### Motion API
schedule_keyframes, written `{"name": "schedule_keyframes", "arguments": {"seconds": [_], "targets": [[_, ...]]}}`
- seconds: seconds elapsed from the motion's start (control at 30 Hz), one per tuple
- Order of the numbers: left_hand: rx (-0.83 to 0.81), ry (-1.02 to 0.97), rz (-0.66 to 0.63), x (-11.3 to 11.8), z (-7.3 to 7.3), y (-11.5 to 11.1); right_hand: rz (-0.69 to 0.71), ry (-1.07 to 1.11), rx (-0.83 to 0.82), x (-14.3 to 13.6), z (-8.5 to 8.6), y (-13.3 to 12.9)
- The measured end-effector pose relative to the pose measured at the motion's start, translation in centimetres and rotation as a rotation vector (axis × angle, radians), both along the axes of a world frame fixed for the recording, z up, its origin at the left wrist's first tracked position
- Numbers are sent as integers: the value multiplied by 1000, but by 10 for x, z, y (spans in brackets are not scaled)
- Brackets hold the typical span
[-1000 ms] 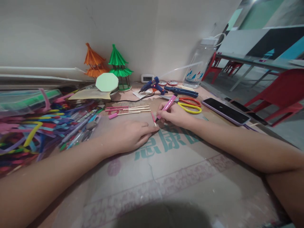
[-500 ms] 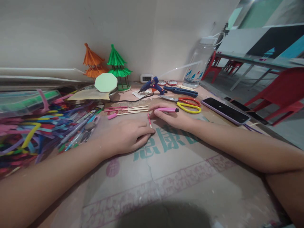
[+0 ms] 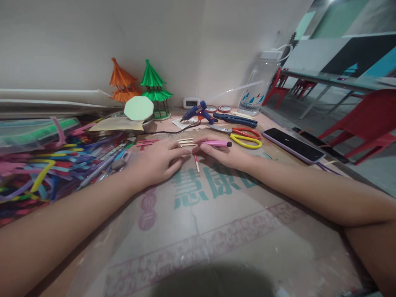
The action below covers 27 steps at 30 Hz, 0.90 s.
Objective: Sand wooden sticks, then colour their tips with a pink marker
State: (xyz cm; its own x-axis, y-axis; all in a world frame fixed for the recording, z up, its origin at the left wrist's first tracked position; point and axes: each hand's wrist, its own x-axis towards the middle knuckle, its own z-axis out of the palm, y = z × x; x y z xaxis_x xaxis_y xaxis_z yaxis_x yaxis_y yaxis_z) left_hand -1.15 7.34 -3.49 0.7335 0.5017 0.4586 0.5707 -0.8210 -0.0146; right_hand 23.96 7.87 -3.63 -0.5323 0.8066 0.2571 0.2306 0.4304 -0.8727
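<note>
My right hand (image 3: 219,156) is closed around a pink marker (image 3: 216,143), whose dark end points right. Below its fingertips a short thin stick (image 3: 197,163), pink in its upper part and pale at the bottom, lies on the cardboard (image 3: 198,222). My left hand (image 3: 157,161) lies palm down, thumb apart from the fingers. Its index fingertip reaches close to the stick's upper end and my right fingertips. Partly behind the left hand are pink-coloured sticks (image 3: 145,143) and plain wooden sticks (image 3: 186,141). The marker cap is hidden from sight.
Beyond my hands lie a blue glue gun (image 3: 198,111), scissors (image 3: 246,140), dark blue pliers (image 3: 236,120) and a phone (image 3: 292,145). A water bottle (image 3: 255,88) stands behind. Orange (image 3: 122,82) and green (image 3: 154,88) pavilion models stand at the wall. Colourful pipe cleaners (image 3: 40,173) heap at left.
My left hand has moved up and left, off the stick's lower end towards its top, now covering the pink cap and part of the stick row. The right hand stays nearly still.
</note>
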Motion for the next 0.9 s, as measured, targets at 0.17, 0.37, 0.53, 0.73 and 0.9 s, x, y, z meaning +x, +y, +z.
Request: {"name": "schedule_keyframes", "arguments": {"seconds": [0.17, 0.37, 0.53, 0.73, 0.9], "targets": [[-134, 41, -52, -1, -4, 8, -39, 42, -92, -1, 2, 1], [-160, 24, -122, 1, -5, 8, -40, 84, -154, -1, 1, 3], [-172, 46, -133, 0, -4, 9, 18, 105, -98, -1, 1, 4], [-193, 13, -171, 1, -4, 10, -40, 174, -63, -2, 4, 1], [-191, 36, -176, 2, -4, 11, -90, 43, 55, -2, 11, -7]]}}
